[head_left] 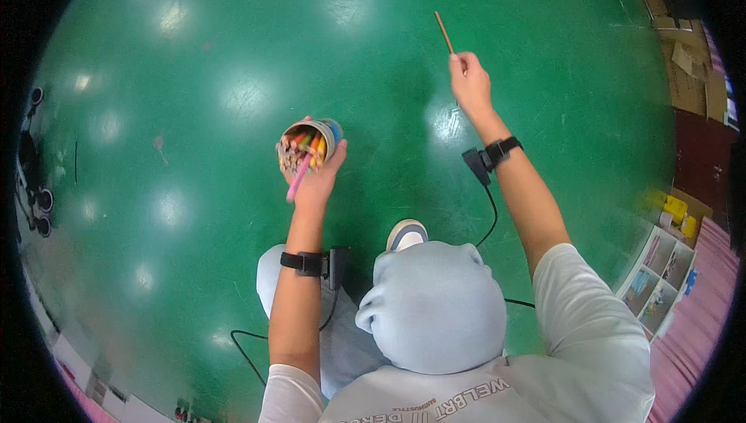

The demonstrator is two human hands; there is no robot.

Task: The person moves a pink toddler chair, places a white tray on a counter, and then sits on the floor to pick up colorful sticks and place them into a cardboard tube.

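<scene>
My left hand (319, 180) is wrapped round a round container (332, 132) that tips toward me. Its mouth shows a bundle of colored pencils (298, 149) in orange, yellow, green and brown, their ends pointing my way. A longer pink stick (299, 180) pokes out past the others, over my palm. Farther off and to the right, my right hand (470, 81) pinches a thin brown pencil (444, 33) near its lower part, and most of its length points up and away from me. The container and the right hand are well apart.
Beneath me is a shiny green floor (233, 57). A pale shoe (406, 234) and my bent knee (439, 306) are close below the hands. Black cables (494, 217) hang from both wrist straps. White shelves (658, 275) and cardboard boxes (684, 85) line the right side.
</scene>
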